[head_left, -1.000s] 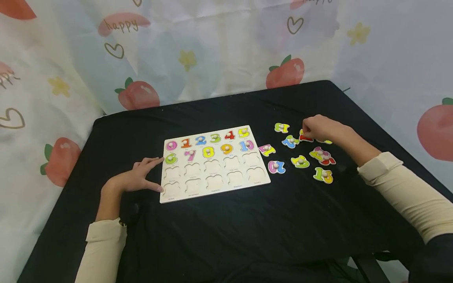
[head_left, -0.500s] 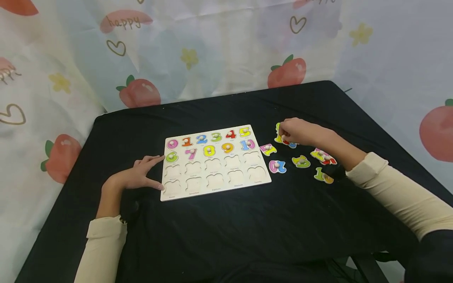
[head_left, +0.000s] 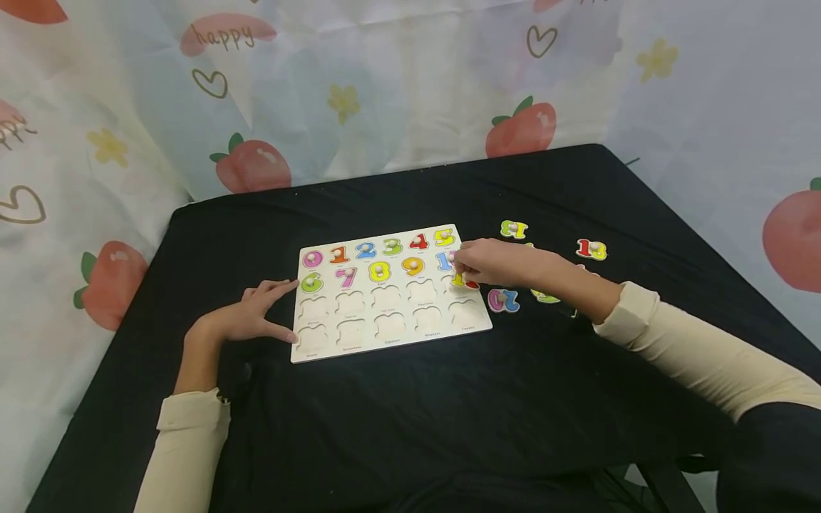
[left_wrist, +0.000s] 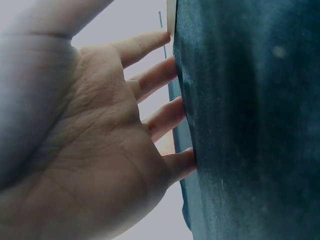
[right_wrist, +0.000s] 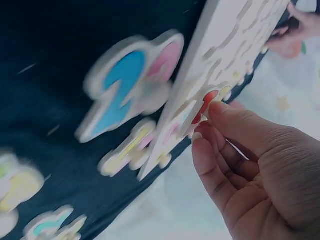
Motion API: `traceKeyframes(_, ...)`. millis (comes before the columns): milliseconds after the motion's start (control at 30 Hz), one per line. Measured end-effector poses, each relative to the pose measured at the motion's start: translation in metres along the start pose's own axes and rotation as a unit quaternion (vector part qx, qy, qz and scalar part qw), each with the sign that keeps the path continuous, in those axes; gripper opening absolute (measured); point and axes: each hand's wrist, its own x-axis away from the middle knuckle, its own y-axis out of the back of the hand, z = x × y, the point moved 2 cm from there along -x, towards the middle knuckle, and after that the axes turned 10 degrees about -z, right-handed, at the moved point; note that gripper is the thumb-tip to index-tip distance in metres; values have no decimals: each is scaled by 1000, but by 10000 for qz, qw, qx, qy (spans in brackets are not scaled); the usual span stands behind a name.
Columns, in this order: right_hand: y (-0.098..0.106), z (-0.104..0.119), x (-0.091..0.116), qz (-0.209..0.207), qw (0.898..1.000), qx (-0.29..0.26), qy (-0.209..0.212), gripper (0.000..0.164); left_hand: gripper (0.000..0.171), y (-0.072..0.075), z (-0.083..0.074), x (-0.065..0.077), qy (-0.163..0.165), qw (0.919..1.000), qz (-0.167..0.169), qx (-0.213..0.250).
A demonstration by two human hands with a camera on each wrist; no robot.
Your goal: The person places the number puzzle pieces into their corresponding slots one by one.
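The pale wooden number board (head_left: 336,322) lies on the black cloth, with 0 to 10 filling its upper two rows and bare recesses below. My left hand (head_left: 242,324) rests at the board's left edge, thumb and fingers spread, fingertips touching the edge and cloth. My right hand (head_left: 503,263) is over the board's right side, pinching a red-and-yellow number puzzle piece (right_wrist: 205,107) between thumb and fingers. In the right wrist view this piece is tilted above the board; fingertips hide its knob and part of its face.
Right of the board lie loose number pieces: a pink-and-blue 20 (head_left: 503,301), a green-and-yellow 13 (head_left: 514,229) and a red-and-yellow piece (head_left: 591,249). Several others are partly hidden under my right forearm. A printed curtain (head_left: 385,107) hangs behind the table.
My right hand has picked up the red-and-yellow piece from the far right group and carried it left, over the board's right side. My left hand has stayed at the board's edge.
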Motion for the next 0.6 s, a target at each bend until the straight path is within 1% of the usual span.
traceKeyframes(133, -7, 18, -16, 91, 9996, 119, 252, 4, 107, 0, 0, -2, 35, 10000, 17, -41)
traceKeyframes(333, -19, 47, -36, 284, 9979, 404, 408, 14, 106, -4, 1, -6, -19, 10000, 41, -37)
traceKeyframes(433, -23, 61, -44, 263, 9952, 661, 677, 17, 107, -4, 2, -5, -2, 10000, 24, -38)
traceKeyframes(467, -24, 65, -47, 223, 9935, 755, 826, 17, 107, -3, 3, -4, 4, 10000, 4, -38)
traceKeyframes(600, -27, 80, -59, 177, 9883, 951, 1176, 15, 107, -2, 3, -2, 14, 10000, -29, -32)
